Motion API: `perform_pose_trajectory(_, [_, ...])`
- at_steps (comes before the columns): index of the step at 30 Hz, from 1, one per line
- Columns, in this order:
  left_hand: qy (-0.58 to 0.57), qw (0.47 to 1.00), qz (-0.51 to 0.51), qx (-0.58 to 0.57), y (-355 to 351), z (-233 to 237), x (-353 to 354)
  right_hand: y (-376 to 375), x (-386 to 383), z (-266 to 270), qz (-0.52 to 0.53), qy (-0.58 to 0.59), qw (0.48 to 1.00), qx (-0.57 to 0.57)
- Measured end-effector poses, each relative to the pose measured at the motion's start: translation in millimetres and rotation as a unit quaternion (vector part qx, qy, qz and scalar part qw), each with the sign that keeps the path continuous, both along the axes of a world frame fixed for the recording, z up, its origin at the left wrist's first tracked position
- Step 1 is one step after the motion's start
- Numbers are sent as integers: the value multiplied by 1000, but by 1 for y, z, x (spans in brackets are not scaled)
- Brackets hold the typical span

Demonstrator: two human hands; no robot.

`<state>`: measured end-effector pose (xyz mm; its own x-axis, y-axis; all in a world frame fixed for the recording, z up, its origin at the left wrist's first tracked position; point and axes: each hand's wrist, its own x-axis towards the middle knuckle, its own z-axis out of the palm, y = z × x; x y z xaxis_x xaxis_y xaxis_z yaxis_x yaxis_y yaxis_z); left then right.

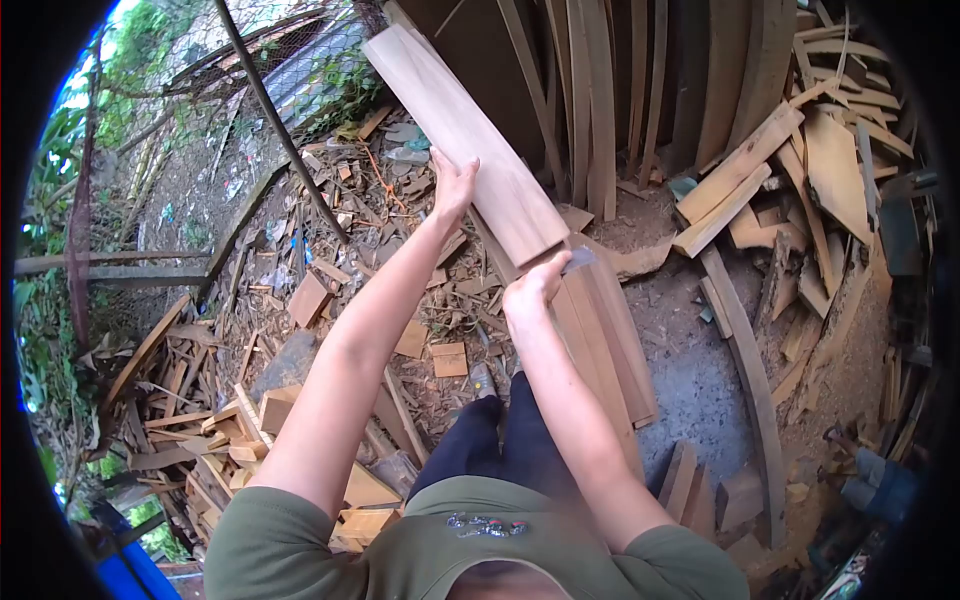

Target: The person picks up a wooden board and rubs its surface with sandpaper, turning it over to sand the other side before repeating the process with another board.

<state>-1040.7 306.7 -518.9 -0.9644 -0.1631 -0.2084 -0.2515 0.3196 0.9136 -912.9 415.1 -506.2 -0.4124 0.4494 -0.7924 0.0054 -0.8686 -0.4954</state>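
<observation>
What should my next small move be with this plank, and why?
Probably tilt the plank up toward the leaning boards: the left hand holds its edge, the right hand grips its near end, and its far end points that way.

Dirt ground (690, 385), scattered wood offcuts (308, 298), long curved plank (748, 375) lying flat, small square board (449, 359)

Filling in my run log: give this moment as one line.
left hand: holds plank edge | right hand: grips plank's near end | plank: raised, tilted | ground: wood offcuts
</observation>
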Motion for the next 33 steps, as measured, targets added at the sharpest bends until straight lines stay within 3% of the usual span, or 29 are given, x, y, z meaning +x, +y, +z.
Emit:
perform_pose_trajectory(2, [17,995,-45,-86,-4,1,-3,-1,2,2,5,-16,1000,14])
perform_pose_trajectory(5, [37,999,-36,10,-6,-8,0,2,20,6,39,-14,998,37])
perform_pose_trajectory(7, [58,997,-46,6,-11,-15,-4,10,25,2,35,-44,997,45])
perform_pose_trajectory(10, [18,999,-26,15,-15,-10,-7,36,32,-1,53,6,966,253])
perform_pose_trajectory(11, [8,1000,-10,-13,-14,-6,-12,48,29,2,106,40,930,350])
perform_pose_trajectory(12, [11,998,26,61,-9,5,-14,61,21,20,157,71,880,442])
perform_pose_trajectory(13, [-11,998,55,5,-15,-9,-30,76,7,26,292,56,899,321])
perform_pose_trajectory(14, [0,999,33,25,-21,-17,-42,82,-10,4,302,75,784,537])
perform_pose_trajectory(16, [10,999,27,34,-15,-24,-48,85,-36,2,370,149,695,598])
perform_pose_trajectory(17, [9,999,41,20,-11,-25,-48,83,-39,-1,452,97,651,602])
perform_pose_trajectory(19, [-9,1000,29,8,1,-19,-27,77,-31,-5,398,106,619,668])
perform_pose_trajectory(22, [27,994,67,78,10,-25,-2,74,-11,0,410,96,627,655])
perform_pose_trajectory(27, [61,995,74,-15,26,-23,22,74,7,-12,355,89,603,709])
perform_pose_trajectory(29, [65,994,60,-70,19,-33,16,77,4,-12,385,118,625,669])
perform_pose_trajectory(30, [30,994,50,-93,24,-15,24,80,5,-6,424,125,634,635])
perform_pose_trajectory(31, [27,995,52,-83,23,-10,28,83,11,-5,418,121,638,636])
perform_pose_trajectory(33, [90,971,28,-221,15,-13,32,87,28,-3,335,154,704,607])
